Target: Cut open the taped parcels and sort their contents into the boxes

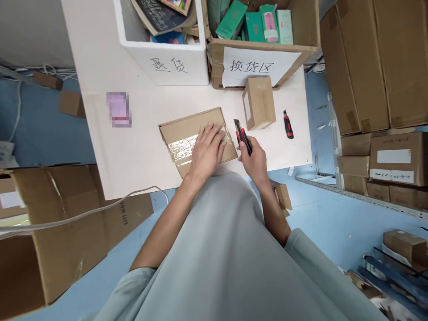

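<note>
A flat cardboard box [187, 124] with clear packing tape across its top lies on the white table, close to my body. My left hand [207, 149] rests flat on its taped top, fingers stretched out. Just right of the box, my right hand [254, 158] is wrapped around a black and red utility knife [243, 137], its tip pointing away from me. The knife is apart from the box. Beyond it stands a smaller brown carton [260, 103] with a white label. A second black and red utility knife [288, 125] lies farther right.
At the back of the table [140, 160] stand a white foam box [167, 62] holding books and a large carton [217, 67] holding green packages. A blurred purple item [119, 109] lies left. A cable [83, 217] crosses the lower left. Stacked cartons [396, 158] stand right.
</note>
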A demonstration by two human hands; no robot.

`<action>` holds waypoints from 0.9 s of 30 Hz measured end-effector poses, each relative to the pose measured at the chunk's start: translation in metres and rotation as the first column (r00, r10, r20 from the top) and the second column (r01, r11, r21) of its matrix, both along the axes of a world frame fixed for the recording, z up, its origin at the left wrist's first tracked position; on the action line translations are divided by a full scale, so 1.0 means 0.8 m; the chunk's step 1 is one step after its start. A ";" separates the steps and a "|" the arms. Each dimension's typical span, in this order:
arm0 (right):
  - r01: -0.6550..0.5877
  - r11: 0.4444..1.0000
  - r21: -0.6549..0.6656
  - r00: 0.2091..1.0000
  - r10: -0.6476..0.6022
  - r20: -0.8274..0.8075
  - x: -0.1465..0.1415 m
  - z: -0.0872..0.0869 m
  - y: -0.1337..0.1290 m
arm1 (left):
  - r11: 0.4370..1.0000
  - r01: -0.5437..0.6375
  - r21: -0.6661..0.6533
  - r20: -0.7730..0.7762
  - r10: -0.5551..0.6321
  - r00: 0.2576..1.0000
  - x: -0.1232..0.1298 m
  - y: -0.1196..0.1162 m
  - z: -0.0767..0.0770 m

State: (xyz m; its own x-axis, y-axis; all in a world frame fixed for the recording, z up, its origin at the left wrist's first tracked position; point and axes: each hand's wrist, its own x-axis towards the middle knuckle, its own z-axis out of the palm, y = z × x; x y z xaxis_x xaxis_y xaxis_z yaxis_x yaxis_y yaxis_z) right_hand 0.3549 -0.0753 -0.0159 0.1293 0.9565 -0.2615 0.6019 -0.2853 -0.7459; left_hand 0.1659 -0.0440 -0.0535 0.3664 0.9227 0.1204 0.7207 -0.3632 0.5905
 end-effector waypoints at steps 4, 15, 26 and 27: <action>-0.074 0.997 -0.012 0.993 0.075 0.089 0.000 0.019 -0.014 | 1.000 -0.018 -0.017 0.021 0.018 1.000 -0.003 0.000 -0.003; -0.252 0.926 -0.280 0.781 0.365 0.506 -0.040 0.079 -0.003 | 0.999 -0.031 -0.031 0.113 0.035 0.993 -0.003 -0.004 -0.009; -0.229 0.891 -0.393 0.626 0.444 0.641 -0.073 0.106 0.001 | 0.999 -0.013 -0.040 0.159 0.019 0.987 -0.004 -0.010 -0.013; -0.231 0.889 -0.396 0.620 0.448 0.645 -0.074 0.107 0.003 | 0.999 -0.011 -0.043 0.164 0.017 0.986 -0.004 -0.011 -0.013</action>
